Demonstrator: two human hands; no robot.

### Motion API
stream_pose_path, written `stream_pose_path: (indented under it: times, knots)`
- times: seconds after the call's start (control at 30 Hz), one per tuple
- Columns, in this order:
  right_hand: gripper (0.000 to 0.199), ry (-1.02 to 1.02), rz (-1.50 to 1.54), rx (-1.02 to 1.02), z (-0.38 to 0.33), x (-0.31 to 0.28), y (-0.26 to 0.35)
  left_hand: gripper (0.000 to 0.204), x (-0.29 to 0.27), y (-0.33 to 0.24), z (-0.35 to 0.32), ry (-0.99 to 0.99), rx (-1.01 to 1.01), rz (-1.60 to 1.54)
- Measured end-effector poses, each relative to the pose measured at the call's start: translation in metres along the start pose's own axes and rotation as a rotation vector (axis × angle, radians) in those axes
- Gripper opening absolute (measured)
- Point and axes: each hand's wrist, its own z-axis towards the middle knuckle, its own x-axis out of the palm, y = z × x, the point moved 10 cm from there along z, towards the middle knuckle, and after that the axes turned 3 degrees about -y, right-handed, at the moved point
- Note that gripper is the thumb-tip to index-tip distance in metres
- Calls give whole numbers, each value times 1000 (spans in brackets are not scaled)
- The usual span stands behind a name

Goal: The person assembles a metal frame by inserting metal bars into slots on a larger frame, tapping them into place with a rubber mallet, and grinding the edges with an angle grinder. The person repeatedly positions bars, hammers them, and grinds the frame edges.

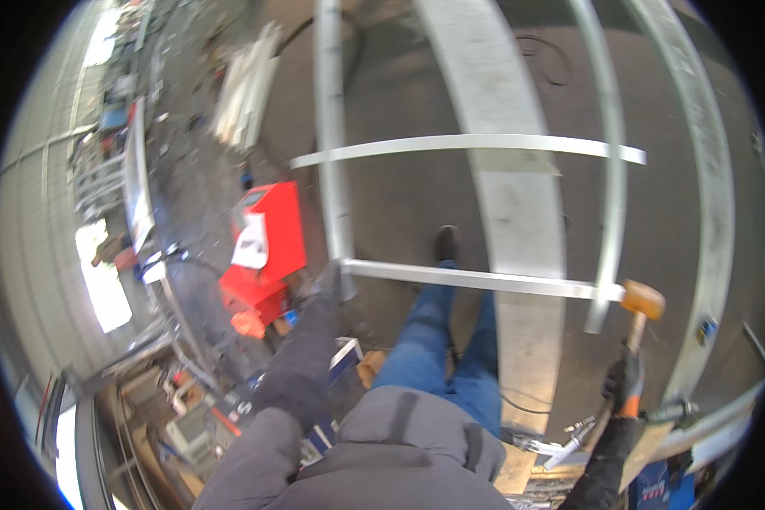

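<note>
A mallet (pixel 643 300) with a blocky tan head is in my gloved right hand (pixel 625 378), which is closed round its handle. The mallet's head is at the right end of the near flat metal bar (pixel 476 279), apparently against it. That bar crosses two long metal rails, the left rail (pixel 330 127) and the right rail (pixel 612 170). My left hand (pixel 333 276), dark and blurred, is at the bar's left end by the left rail; its fingers cannot be made out. Farther away, a second flat metal bar (pixel 416 146) lies across the same rails.
A wide grey beam (pixel 527 221) runs beneath the bars, and another long beam (pixel 714 153) curves along the right. A red machine (pixel 280 229) stands left of the frame. White lengths of material (pixel 248 89) lie at the far left. Tools (pixel 569 442) lie by my right forearm.
</note>
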Motion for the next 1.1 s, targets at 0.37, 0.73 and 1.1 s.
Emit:
stream_pose_path:
  times: [0.37,0.73,1.1]
  knots:
    - [45,60,-25,-120,7,-10,16,54,48,62,9,284,-417,-184]
    - [41,-97,-47,-69,1,-12,11,54,51,56,-4,249,-403,-58]
    - [47,76,66,-99,-43,27,26,19,39,1,28,120,289,120]
